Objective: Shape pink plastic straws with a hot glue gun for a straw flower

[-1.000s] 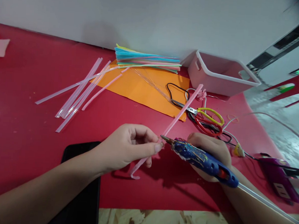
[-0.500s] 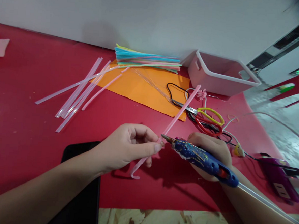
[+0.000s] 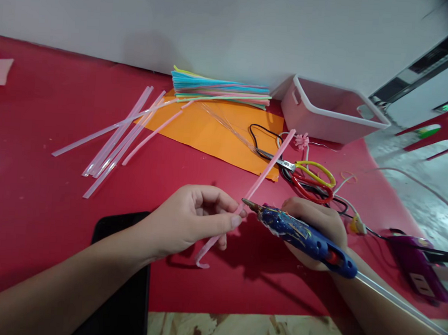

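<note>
Between thumb and fingers, my left hand [image 3: 201,219] pinches a pink pipe cleaner [image 3: 268,167] that slants up to the right; its lower end is bent into a small hook. My right hand [image 3: 317,229] is wrapped round a blue hot glue gun [image 3: 292,230] smeared with dried glue. A clear glue stick [image 3: 398,302] sticks out of the gun's back end. The metal nozzle is at the pipe cleaner, just above my left fingertips; whether it touches cannot be made out. Scissors [image 3: 314,180] with yellow and red handles lie beyond my right hand.
Several clear glue sticks [image 3: 113,143] and a bundle of coloured pipe cleaners [image 3: 221,89] lie at the back, partly over orange paper [image 3: 207,133]. A pink bin [image 3: 325,118] stands behind cables and a purple power strip [image 3: 415,270]. A black flat object [image 3: 119,302] lies under my left forearm.
Almost nothing differs. The pipe cleaner's upper end has dipped slightly down and left, and the glue gun's nozzle has risen by a hair.
</note>
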`<state>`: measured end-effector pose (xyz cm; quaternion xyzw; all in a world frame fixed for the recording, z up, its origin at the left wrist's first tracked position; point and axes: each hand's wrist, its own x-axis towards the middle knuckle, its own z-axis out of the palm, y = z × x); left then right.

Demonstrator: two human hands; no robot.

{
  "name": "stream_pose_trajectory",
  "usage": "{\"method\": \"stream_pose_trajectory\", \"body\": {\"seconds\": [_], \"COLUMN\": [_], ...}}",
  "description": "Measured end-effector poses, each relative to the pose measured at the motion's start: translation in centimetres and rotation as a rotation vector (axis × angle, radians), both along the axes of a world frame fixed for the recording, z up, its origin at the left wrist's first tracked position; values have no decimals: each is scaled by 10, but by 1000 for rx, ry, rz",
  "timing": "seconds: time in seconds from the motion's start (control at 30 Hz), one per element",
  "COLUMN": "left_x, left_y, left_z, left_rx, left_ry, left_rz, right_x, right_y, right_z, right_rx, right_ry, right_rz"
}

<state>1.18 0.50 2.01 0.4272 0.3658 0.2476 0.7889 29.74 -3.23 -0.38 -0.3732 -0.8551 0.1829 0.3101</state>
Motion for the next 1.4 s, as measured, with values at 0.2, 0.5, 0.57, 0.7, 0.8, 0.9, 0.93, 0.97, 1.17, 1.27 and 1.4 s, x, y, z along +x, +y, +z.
{"method": "stream_pose_trajectory", "body": {"seconds": [0.2,0.5,0.57,0.7,0.8,0.9,0.93,0.97,1.17,1.27,1.4], "left_x": [0,2,2,1,1,1,1,1,1,2,2], "left_y": [0,0,0,0,-1,-1,-1,-1,-1,0,0], "left_z": [3,4,4,3,3,4,4,4,1,1,2], "left_rx": [-3,-9,-8,1,-4,2,7,11,6,-5,-8], "left_ry": [-5,-16,-15,7,26,52,53,48,17,18,29], "left_rz": [1,10,7,6,18,14,10,8,21,25,19], "right_x": [0,-4,-4,-2,-3,-4,-4,-4,-2,0,2], "right_y": [0,1,1,-1,-3,-4,-4,-3,-1,-1,-1], "right_z": [1,3,3,1,-2,-2,-2,-1,-1,-2,-2], "right_rx": [26,54,57,31,30,45,42,34,27,8,-5], "right_ry": [0,1,1,10,122,162,139,109,64,44,9], "right_rz": [2,-36,-40,-58,-52,-20,-10,-2,31,45,59]}}
